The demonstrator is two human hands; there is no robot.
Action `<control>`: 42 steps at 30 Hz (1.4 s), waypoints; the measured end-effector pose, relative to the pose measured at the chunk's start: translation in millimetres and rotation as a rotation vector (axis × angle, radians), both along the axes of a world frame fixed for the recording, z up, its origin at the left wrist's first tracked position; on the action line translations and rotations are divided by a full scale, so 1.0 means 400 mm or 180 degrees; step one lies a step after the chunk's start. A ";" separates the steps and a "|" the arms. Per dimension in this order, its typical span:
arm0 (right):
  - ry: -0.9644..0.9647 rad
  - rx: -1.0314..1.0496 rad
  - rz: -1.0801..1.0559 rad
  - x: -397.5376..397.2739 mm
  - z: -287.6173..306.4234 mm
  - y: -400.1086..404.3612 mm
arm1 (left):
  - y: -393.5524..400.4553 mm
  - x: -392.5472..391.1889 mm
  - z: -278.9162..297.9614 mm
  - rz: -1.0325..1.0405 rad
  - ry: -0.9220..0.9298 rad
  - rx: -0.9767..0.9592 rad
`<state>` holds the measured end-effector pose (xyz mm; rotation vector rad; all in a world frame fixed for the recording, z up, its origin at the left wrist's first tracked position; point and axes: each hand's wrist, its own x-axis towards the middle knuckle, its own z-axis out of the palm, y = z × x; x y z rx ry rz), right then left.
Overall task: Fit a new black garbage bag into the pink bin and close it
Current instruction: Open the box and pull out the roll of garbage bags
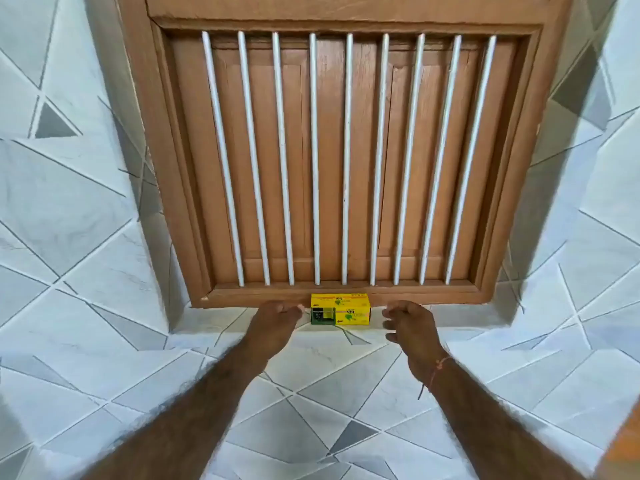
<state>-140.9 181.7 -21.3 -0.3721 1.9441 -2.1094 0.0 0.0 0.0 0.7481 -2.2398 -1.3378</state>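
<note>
You are only starting: the yellow bag box (340, 309) sits on the tiled sill just below the barred wooden window (346, 161). Your left hand (275, 323) and right hand (410, 325) flank it, loosely curled, holding nothing. No pink bin shows; fitting and closing remain.

Both bare forearms rose from the lower edge of the frame and converged toward its lower centre. The left hand (275, 323) sat just left of centre, back facing the camera, its fingers curled forward and bunched at the tips. The right hand (410, 327) sat just right of centre, level with the left, its fingers loosely bent and spread, pointing toward the left hand. Neither hand gripped anything. A thin thread (437, 370) circled the right wrist, one loose end trailing down.
</note>
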 end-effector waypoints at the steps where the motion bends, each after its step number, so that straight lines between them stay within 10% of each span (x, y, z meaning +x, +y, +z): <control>1: -0.0056 0.0050 -0.0067 -0.034 -0.004 -0.009 | -0.007 -0.037 -0.012 0.0021 0.0018 0.0016; 10: -0.0482 0.0873 0.0744 -0.235 -0.046 -0.099 | -0.056 -0.275 -0.114 0.0784 -0.1213 0.0004; 23: 0.0036 -0.0143 0.0481 -0.138 -0.018 -0.108 | 0.020 -0.244 -0.044 0.1188 0.1574 0.0813; 42: 0.1284 -0.0057 -0.0436 0.172 0.013 -0.093 | 0.010 0.053 -0.034 0.0514 0.1539 0.1051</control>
